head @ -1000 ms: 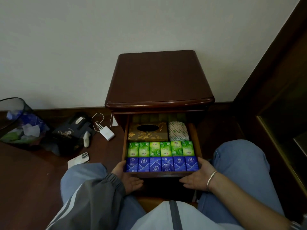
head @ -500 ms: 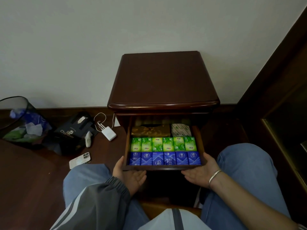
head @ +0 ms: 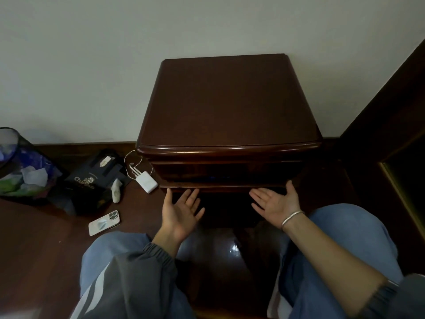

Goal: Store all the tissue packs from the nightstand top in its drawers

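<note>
A dark wooden nightstand (head: 227,100) stands against a pale wall, at 12 o'clock from the seated person. Under its top, a drawer (head: 225,185) sits almost shut, its front lip standing only a little proud of the panel above. In the narrow slit over that lip a faint blue strip shows, the only visible trace of the tissue packs (head: 217,177). The rest of them lie hidden inside the drawer.

Both hands are released, palms up, fingers straight and spread, grasping nothing. The left hand (head: 181,212) is at 7 o'clock of the drawer front, its thumb reaching up to the lip's lower edge. The right hand (head: 276,203) is at 5 o'clock, with a silver bracelet (head: 291,217) on its wrist and its thumb raised to the lip's right end. Whether either thumb touches the wood I cannot tell. A grey sleeve (head: 138,268) covers the left forearm, and the knees in blue jeans (head: 345,238) flank the hands.

On the wooden floor (head: 41,245), at 9 o'clock of the nightstand, a white power bank (head: 147,184) with a looped cable lies just beside the cabinet. Farther out are a black paper bag (head: 92,178), a small white object (head: 116,191) and a phone (head: 104,223) lying face down at 8 o'clock. A mesh waste bin (head: 18,166) holding crumpled wrappers sits at the far left.
</note>
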Demonstrator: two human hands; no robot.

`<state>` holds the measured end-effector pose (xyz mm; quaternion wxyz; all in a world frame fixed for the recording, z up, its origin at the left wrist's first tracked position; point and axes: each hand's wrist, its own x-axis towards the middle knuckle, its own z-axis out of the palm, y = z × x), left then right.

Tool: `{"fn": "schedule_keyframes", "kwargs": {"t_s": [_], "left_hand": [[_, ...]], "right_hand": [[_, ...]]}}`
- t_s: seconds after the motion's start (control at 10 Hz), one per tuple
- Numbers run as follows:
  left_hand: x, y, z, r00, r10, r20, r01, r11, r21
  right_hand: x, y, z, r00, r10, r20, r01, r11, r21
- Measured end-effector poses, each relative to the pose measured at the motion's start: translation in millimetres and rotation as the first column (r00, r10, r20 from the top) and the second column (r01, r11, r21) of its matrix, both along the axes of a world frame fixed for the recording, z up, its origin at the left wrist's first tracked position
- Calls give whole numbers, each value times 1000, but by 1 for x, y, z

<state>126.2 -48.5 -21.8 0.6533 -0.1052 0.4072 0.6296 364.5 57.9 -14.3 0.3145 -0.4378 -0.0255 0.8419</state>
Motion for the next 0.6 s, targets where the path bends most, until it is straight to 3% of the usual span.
{"fn": "schedule_keyframes", "kwargs": {"t_s": [0.2,0.4,0.5,0.6], "left_hand": [[-10,34,-12,999,49,6,-49,997,65],[-9,35,-12,996,5,-95,-8,999,-38],[-6,35,8,954,-191,-231,140,965,-220],[-5,9,33,883,-379,-278,299,909,-290]], "right_hand": [[-17,26,-13,998,-50,-49,52,998,41],[-16,24,-18,998,16,54,-18,999,50],[-21,16,6,975,102,197,-115,992,53],[-13,-5,46,942,226,247,-234,972,7]]}}
